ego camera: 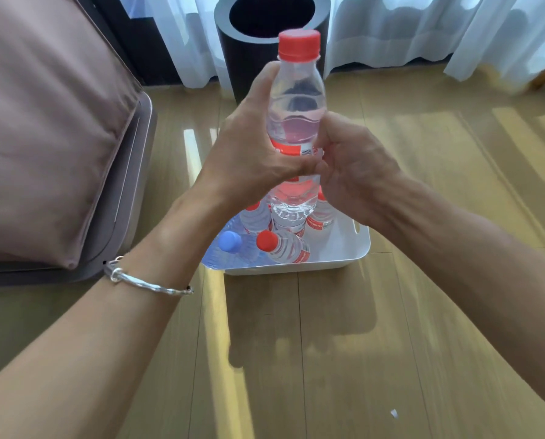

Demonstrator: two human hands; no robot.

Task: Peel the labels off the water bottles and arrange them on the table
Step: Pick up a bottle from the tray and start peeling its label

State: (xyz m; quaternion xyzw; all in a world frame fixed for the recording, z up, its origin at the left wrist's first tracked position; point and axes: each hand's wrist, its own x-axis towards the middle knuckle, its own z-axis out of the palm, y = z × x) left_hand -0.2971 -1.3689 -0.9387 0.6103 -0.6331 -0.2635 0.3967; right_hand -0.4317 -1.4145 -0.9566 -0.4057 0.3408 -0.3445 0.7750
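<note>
Left forearm [75, 337] enters from 7 o'clock, a silver bracelet [147, 282] on its wrist. Cushion [43, 137] lies at 9 o'clock. Left hand [252, 156] is wrapped round the middle of an upright water bottle [296, 122], held at centre above a white tub [296, 267] on the floor. Red cap [299, 45] is on. Right hand [356, 166] grips the same bottle from its 3 o'clock side at the red label [291, 150], touching the left hand. The tub holds more bottles, one blue-capped [233, 245]. Dark bin [242, 61] stands at 12 o'clock.
</note>
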